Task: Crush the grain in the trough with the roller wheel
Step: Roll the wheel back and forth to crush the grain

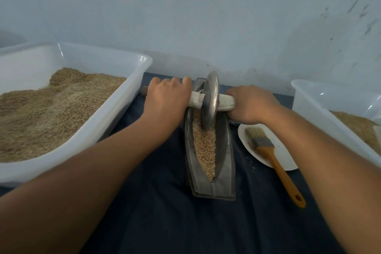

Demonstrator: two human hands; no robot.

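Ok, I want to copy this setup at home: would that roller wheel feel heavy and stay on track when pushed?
Probably heavy: the roller wheel looks like thick solid metal. It should track fairly well, since its rim sits in the narrow trough among the grain. It may tilt sideways; both hands grip the axle.

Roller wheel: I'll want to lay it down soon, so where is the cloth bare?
Bare dark cloth lies nearer the person than the trough, between the forearms. A narrower strip runs between the left bin and the trough. To the right it is crowded: plate, brush and right bin.
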